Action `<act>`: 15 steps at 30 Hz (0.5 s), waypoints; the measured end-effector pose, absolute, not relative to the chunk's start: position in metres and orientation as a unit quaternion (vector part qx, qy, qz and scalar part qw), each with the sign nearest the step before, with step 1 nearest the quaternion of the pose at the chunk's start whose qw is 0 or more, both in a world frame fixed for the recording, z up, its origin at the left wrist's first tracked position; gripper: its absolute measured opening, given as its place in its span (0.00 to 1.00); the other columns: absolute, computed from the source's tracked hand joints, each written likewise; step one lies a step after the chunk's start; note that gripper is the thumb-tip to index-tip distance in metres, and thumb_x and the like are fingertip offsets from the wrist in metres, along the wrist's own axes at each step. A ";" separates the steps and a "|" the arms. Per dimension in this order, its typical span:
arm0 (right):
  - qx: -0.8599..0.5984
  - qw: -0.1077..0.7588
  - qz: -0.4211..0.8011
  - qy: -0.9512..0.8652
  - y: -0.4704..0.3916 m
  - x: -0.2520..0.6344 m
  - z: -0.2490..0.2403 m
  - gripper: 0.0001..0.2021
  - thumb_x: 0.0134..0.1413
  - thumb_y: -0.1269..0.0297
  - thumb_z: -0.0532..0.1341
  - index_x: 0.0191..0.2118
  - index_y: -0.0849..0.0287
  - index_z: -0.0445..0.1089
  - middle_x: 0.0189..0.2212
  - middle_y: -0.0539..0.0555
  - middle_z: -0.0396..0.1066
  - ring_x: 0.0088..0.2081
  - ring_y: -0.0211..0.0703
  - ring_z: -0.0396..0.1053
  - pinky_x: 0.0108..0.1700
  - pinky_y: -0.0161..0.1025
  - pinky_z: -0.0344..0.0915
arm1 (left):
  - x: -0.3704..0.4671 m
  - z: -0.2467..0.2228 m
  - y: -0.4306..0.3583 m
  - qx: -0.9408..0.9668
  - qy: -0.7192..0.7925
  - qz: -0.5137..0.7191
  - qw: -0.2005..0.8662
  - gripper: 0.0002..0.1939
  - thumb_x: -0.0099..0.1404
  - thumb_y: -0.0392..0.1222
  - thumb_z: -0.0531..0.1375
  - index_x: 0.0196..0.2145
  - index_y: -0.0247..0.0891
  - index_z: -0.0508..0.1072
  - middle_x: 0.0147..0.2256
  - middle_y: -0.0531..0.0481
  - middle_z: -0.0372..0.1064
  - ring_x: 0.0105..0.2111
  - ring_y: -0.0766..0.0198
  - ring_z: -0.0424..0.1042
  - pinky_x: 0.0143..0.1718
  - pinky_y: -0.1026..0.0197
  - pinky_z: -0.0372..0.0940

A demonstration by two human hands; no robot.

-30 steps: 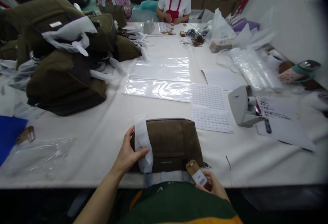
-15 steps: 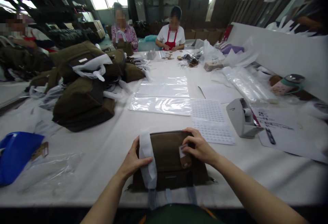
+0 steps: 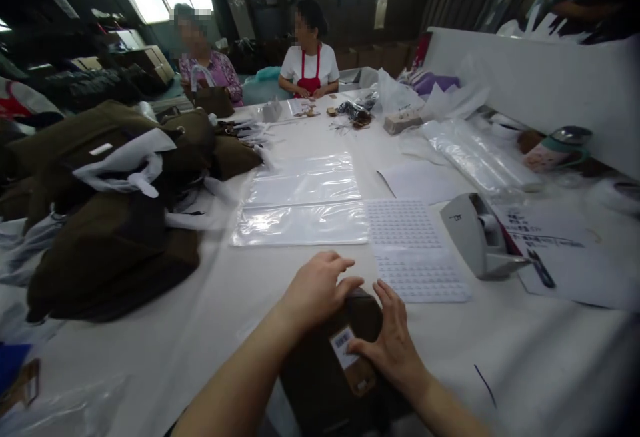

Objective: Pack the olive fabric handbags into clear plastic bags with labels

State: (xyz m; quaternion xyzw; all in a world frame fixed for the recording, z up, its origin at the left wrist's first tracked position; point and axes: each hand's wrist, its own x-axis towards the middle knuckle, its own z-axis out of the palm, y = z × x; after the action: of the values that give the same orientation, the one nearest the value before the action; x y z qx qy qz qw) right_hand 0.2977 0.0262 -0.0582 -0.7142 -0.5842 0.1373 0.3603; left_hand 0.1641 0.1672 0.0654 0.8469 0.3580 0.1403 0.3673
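A dark olive bag (image 3: 315, 377) lies on the table close to my body, its lower part cut off by the frame. A brown hang tag with a white barcode label (image 3: 345, 347) rests on its face. My right hand (image 3: 395, 337) is at the bag's right side, thumb on the label and fingers along the far corner. Over the bag's far edge is my left hand (image 3: 320, 287), its thumb and fingers apart with a gap between them; whether it touches the bag is hard to see. My left forearm crosses in front of part of the bag.
Olive bags with white wrapped straps (image 3: 110, 237) are heaped on the left. Ahead lie clear plastic sleeves (image 3: 300, 213) and a printed label sheet (image 3: 415, 243). A grey dispenser (image 3: 475, 237), a pen (image 3: 541, 269) and a mug (image 3: 560, 150) are on the right. Two people sit opposite.
My left hand has left the white strap wrap and moved right to the bag's far edge. The right hand's fingers have spread from the tag to the corner. The view has shifted right.
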 end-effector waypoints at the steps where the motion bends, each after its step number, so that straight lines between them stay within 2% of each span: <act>1: -0.715 0.362 0.146 -0.580 0.025 0.298 -0.059 0.49 0.34 0.63 0.70 0.60 0.54 0.41 0.58 0.62 0.47 0.59 0.63 0.46 0.58 0.63 0.51 | 0.184 0.052 0.179 0.842 0.346 0.083 0.405 0.15 0.59 0.49 0.57 0.40 0.41 0.77 0.37 0.45 0.74 0.37 0.55 0.71 0.42 0.57 0.63; 5: -0.708 0.371 0.185 -0.572 0.023 0.300 -0.059 0.48 0.38 0.59 0.70 0.61 0.55 0.41 0.57 0.63 0.48 0.59 0.63 0.47 0.58 0.63 0.52 | 0.215 -0.003 0.202 0.776 0.280 -0.094 0.557 0.14 0.56 0.50 0.58 0.32 0.40 0.79 0.28 0.51 0.75 0.30 0.61 0.71 0.32 0.64 0.63; 8: -0.691 0.387 0.198 -0.577 0.022 0.304 -0.061 0.46 0.41 0.51 0.68 0.61 0.57 0.42 0.56 0.64 0.50 0.59 0.64 0.48 0.57 0.62 0.53 | 0.214 -0.015 0.199 0.759 0.293 -0.105 0.572 0.12 0.54 0.48 0.59 0.29 0.37 0.77 0.25 0.53 0.73 0.27 0.63 0.68 0.29 0.65 0.61; 10: -0.671 0.419 0.197 -0.579 0.016 0.314 -0.062 0.41 0.45 0.50 0.65 0.60 0.58 0.44 0.56 0.64 0.51 0.58 0.62 0.49 0.57 0.61 0.55 | 0.214 -0.013 0.194 0.765 0.315 -0.087 0.555 0.11 0.55 0.46 0.58 0.28 0.36 0.75 0.24 0.54 0.70 0.26 0.64 0.66 0.29 0.65 0.59; 13: -0.646 0.514 0.140 -0.546 -0.004 0.350 -0.069 0.23 0.54 0.61 0.59 0.54 0.55 0.53 0.52 0.62 0.56 0.55 0.56 0.56 0.54 0.60 0.59 | 0.215 -0.006 0.187 0.769 0.355 -0.051 0.528 0.11 0.59 0.45 0.54 0.26 0.37 0.71 0.24 0.55 0.66 0.26 0.65 0.62 0.30 0.64 0.57; 15: -0.658 0.574 0.065 -0.483 -0.020 0.392 -0.076 0.17 0.52 0.67 0.59 0.48 0.55 0.57 0.46 0.60 0.61 0.50 0.52 0.62 0.51 0.58 0.61 | 0.215 -0.003 0.184 0.767 0.376 -0.035 0.519 0.14 0.62 0.47 0.50 0.27 0.38 0.69 0.23 0.55 0.64 0.26 0.66 0.61 0.29 0.64 0.57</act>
State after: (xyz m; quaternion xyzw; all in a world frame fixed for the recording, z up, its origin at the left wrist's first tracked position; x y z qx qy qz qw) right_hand 0.3923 -0.0199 -0.0764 -0.6580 -0.4827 0.0645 0.5743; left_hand 0.2152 0.1844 -0.0031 0.7673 0.3756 -0.0355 0.5187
